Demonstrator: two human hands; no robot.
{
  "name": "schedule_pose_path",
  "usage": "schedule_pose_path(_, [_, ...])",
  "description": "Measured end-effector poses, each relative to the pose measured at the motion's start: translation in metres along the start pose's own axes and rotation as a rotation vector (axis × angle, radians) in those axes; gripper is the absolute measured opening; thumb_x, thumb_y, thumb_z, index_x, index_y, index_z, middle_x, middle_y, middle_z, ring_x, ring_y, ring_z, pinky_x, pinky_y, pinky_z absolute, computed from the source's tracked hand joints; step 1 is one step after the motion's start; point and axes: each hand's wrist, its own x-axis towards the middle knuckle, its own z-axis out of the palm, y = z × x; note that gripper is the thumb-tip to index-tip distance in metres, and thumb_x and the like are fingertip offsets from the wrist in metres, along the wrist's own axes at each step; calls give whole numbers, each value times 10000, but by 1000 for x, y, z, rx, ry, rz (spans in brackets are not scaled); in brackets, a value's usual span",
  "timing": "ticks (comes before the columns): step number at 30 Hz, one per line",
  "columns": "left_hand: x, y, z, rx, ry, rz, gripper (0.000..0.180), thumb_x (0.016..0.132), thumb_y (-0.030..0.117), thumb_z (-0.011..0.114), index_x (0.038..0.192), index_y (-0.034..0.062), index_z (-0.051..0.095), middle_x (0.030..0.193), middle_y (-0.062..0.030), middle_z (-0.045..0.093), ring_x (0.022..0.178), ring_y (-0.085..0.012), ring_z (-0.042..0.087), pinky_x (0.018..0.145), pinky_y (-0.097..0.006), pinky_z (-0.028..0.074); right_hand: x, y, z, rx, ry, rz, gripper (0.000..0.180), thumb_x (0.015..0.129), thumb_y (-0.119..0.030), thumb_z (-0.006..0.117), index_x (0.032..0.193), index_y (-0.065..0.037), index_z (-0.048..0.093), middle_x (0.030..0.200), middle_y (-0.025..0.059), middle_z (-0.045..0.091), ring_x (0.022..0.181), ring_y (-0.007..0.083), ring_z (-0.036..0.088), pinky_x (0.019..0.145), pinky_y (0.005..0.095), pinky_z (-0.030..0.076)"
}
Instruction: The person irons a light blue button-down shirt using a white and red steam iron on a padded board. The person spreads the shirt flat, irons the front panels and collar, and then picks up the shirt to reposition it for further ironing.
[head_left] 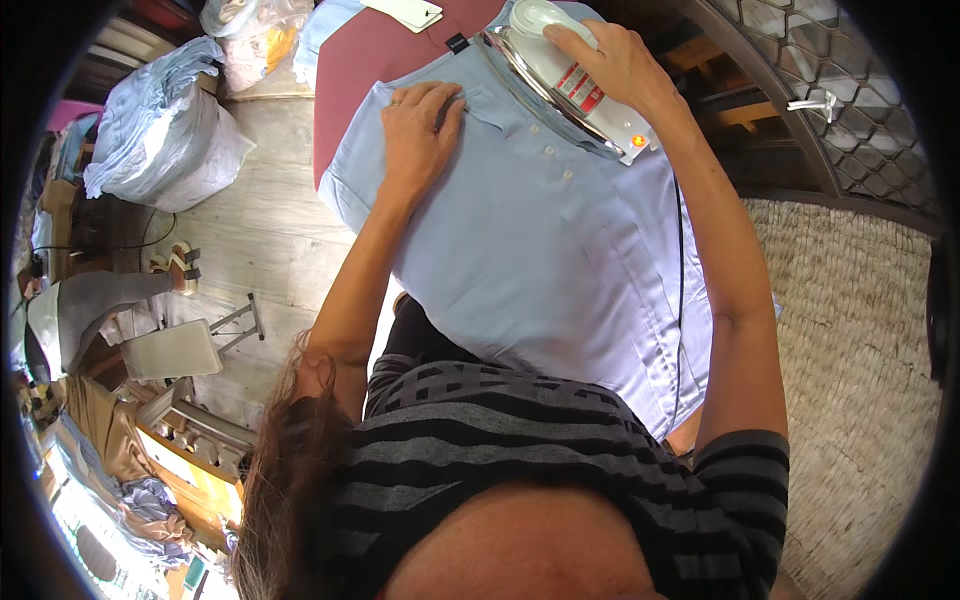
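Observation:
A light blue shirt lies spread over a dark red ironing board, its lower part hanging toward me. My right hand is wrapped round the handle of a white clothes iron with a shiny metal rim and a lit orange lamp. The iron rests by the shirt's collar and button strip at the far end. My left hand lies on the cloth near the shoulder, fingers stretched out and holding nothing. Along the shirt's right side runs a black cord.
White paper tags lie at the board's far end. Left on the floor stand a stuffed bag with blue cloth and a clear plastic bag. Another person's leg and a folding stool are lower left. A metal lattice gate borders the right.

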Motion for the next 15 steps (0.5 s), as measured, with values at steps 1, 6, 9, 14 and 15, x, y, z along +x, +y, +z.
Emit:
schedule_pose_path(1, [1,-1,0,8,8,3,161,821,162,709,962,86,726,977,-68,661,958,-275,575,816,-399,429,-3,-5,-1,7,19,-10,653,913,-603,523,997,23,685,728,167,633,656,257,596,678,384,485])
schedule_pose_path(6, [9,4,1,48,-16,20,174,790,193,754,920,78,739,888,-88,626,878,-288,572,791,-386,464,-7,18,7,5,24,86,668,860,-636,544,924,12,691,763,203,671,651,306,663,650,405,519])
schedule_pose_path(9, [13,2,1,63,-44,32,174,780,205,764,907,89,741,868,-76,620,861,-263,572,782,-381,456,-1,15,7,-3,36,120,671,861,-642,539,923,8,693,757,197,669,658,309,660,655,421,517])
schedule_pose_path(14, [17,-4,3,67,-139,2,155,767,260,758,866,144,728,870,-2,607,877,-229,542,755,-411,361,-15,9,8,59,68,139,635,880,-603,555,843,22,661,748,188,653,689,305,640,670,408,493])
schedule_pose_path(15, [19,-2,3,81,-156,-3,144,768,263,753,852,150,723,863,7,607,872,-224,543,751,-412,351,-15,9,5,50,52,145,627,884,-596,555,842,22,658,752,191,650,680,305,631,669,407,488])
